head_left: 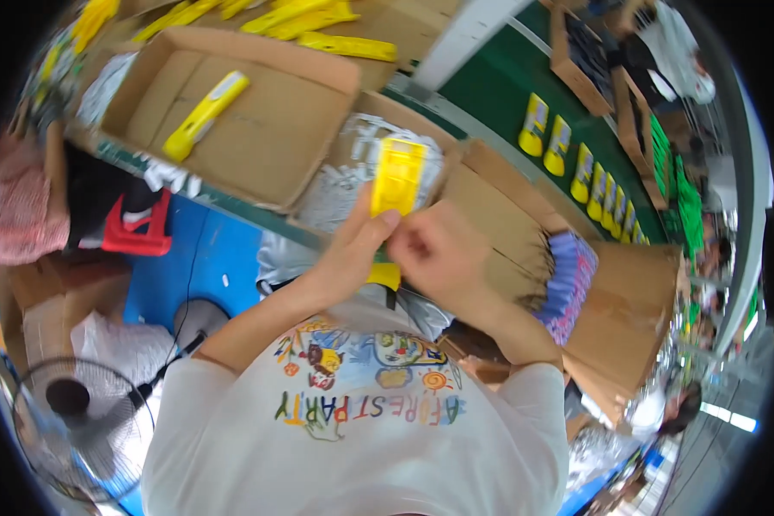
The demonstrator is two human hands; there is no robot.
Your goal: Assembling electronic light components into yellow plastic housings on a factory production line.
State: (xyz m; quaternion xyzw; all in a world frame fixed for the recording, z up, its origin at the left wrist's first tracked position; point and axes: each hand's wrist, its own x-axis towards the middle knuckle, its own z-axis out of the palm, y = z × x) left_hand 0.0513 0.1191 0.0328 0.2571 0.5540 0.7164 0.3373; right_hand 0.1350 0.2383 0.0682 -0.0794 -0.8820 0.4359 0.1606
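Note:
My left hand [353,254] is closed around a yellow plastic shell [400,168], held up with its hollow, ribbed inner face showing. Close against its lower right side, my right hand [439,254] has its fingers curled in and is blurred by motion. Whatever those fingers pinch is hidden. Below both hands a yellow part [384,275] shows; whether it belongs to the same shell, I cannot tell. Just beyond the shell stands a cardboard box of small white pieces [353,176].
At the left, a shallow cardboard tray [258,159] holds one yellow handheld device [205,116]. More yellow shells [318,17] lie at the back. Several yellow devices [580,172] line a green belt [490,77]. A purple bundle with dark wires [569,284] sits right. A fan [82,430] stands lower left.

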